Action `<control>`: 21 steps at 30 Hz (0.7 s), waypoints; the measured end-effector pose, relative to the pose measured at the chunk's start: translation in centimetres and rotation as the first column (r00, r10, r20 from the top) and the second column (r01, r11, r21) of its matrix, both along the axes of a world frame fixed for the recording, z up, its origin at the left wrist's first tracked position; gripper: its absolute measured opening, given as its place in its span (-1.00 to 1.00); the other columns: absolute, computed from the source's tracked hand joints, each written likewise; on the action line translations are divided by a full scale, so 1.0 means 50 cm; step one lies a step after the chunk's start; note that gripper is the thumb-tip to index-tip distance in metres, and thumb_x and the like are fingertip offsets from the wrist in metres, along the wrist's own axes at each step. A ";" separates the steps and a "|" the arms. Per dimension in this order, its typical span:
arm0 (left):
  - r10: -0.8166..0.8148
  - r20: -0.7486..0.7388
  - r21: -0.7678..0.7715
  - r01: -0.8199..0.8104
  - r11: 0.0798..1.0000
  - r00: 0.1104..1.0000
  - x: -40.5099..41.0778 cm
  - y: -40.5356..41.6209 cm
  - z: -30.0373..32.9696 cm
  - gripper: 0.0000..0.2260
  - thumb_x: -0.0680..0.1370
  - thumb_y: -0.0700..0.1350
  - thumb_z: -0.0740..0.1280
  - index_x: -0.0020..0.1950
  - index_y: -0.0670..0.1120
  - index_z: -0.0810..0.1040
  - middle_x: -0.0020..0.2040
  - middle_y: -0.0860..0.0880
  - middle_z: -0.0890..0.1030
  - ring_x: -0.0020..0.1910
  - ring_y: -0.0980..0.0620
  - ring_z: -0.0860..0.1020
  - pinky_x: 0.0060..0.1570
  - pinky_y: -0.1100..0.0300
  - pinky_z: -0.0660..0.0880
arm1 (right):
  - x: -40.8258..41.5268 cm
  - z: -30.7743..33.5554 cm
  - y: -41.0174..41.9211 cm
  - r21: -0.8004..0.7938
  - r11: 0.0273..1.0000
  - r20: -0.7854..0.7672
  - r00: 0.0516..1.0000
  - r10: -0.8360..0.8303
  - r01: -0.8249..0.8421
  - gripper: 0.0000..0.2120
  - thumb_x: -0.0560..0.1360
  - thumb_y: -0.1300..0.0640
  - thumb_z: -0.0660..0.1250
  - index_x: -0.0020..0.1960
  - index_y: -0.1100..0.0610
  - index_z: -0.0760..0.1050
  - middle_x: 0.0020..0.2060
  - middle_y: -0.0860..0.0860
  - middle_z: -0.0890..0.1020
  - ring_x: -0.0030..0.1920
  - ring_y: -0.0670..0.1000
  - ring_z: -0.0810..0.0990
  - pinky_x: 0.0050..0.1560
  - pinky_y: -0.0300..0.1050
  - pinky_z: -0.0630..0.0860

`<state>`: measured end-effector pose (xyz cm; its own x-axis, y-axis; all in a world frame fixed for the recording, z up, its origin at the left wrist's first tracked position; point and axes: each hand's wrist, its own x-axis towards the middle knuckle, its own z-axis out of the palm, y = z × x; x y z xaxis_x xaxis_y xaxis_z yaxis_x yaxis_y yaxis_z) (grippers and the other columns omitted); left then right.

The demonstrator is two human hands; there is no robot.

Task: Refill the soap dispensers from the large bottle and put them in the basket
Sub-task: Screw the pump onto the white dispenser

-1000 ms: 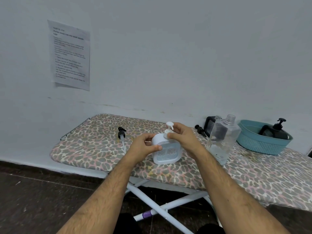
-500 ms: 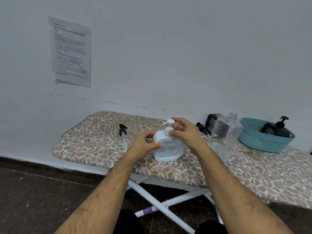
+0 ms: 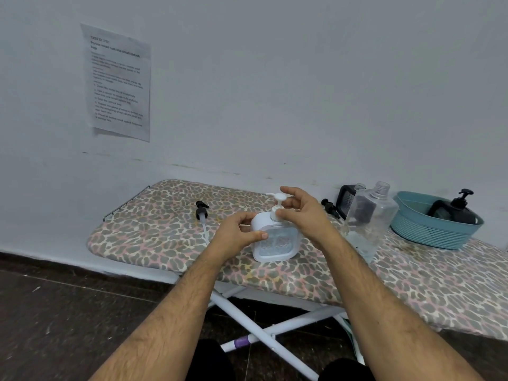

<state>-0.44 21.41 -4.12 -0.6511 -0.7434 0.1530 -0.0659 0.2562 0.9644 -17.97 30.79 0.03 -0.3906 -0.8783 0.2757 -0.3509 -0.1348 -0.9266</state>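
Note:
A white soap dispenser [image 3: 275, 243] with a clear front stands upright on the leopard-print ironing board [image 3: 154, 232]. My left hand [image 3: 236, 235] grips its left side. My right hand [image 3: 302, 213] pinches the white pump [image 3: 277, 200] at the collar, fingers curled round it. To the right stands the large clear bottle [image 3: 369, 224], uncapped, with a little liquid at the bottom. A teal basket [image 3: 428, 235] at the far right holds a black dispenser [image 3: 457, 210]. Behind the bottle is another dark dispenser [image 3: 347, 200], partly hidden.
A loose black pump with its tube [image 3: 202, 213] lies on the board to the left. Another black pump [image 3: 330, 206] lies behind my right hand. A printed sheet [image 3: 118, 81] hangs on the wall. White board legs [image 3: 261, 331] cross over dark floor below.
The pump head has turned from pointing right to pointing left under my right hand's fingers. My left hand keeps its hold on the dispenser body.

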 end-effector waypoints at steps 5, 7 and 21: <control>0.005 0.007 -0.004 -0.005 1.000 1.000 0.001 -0.003 0.001 -0.58 0.41 -0.16 0.58 0.22 -0.02 0.55 0.10 0.04 0.62 0.06 0.04 0.63 -0.04 0.22 0.61 | -0.006 0.009 -0.002 0.038 0.999 0.011 1.000 0.024 -0.025 -0.41 0.44 0.34 0.45 0.41 0.07 0.39 0.04 0.07 0.71 0.13 0.06 0.65 0.21 0.04 0.54; 0.003 0.007 -0.007 -0.003 1.000 1.000 0.000 -0.003 0.000 -0.56 0.41 -0.16 0.58 0.24 -0.04 0.55 0.12 0.01 0.62 0.07 0.02 0.63 -0.02 0.19 0.62 | -0.005 0.008 -0.002 0.035 0.998 -0.051 0.997 -0.051 0.053 -0.37 0.38 0.26 0.53 0.39 0.04 0.42 -0.07 0.01 0.70 0.04 -0.03 0.67 0.14 -0.03 0.55; 0.004 0.013 0.002 -0.004 1.000 1.000 0.000 -0.004 0.001 -0.56 0.43 -0.18 0.57 0.27 -0.07 0.55 0.16 -0.04 0.61 0.10 -0.04 0.63 0.02 0.09 0.63 | -0.007 0.036 0.010 0.162 0.970 0.031 0.984 0.177 -0.179 -0.27 0.54 0.37 0.32 0.57 -0.02 0.10 0.17 0.03 0.67 0.18 0.08 0.63 0.24 0.04 0.52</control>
